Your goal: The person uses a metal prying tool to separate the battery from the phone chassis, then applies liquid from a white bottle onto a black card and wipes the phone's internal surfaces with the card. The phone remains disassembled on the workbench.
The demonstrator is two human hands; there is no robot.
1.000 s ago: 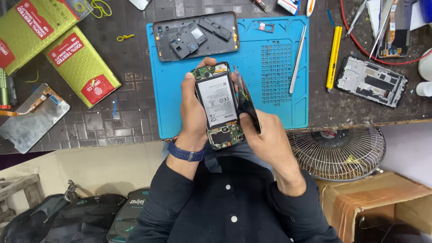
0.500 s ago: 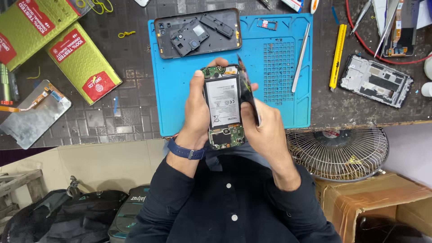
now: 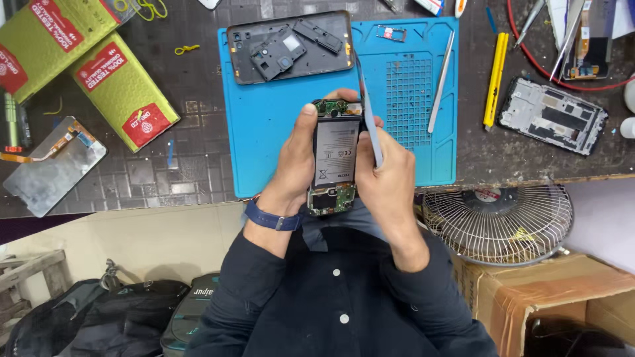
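Disassembly looked well under way: the opened phone (image 3: 335, 157) was held upright above the near edge of the blue work mat (image 3: 264, 145), its back already off, the battery and both green circuit boards bare. The left hand (image 3: 291, 165) was wrapped around the phone's left side, thumb lying along the edge near the top. The right hand (image 3: 390, 175) cupped the right side and also pinched a thin grey pry tool (image 3: 370, 132), which ran along the phone's right edge, its tip near the upper corner; whether the tip was under any part could not be told. On the mat's far end lay the dark back cover (image 3: 291, 46) with 2 loose black inner covers in it, and tweezers (image 3: 440, 82) lay on the mat's grid. By my judgement the battery and boards were yet to come out.
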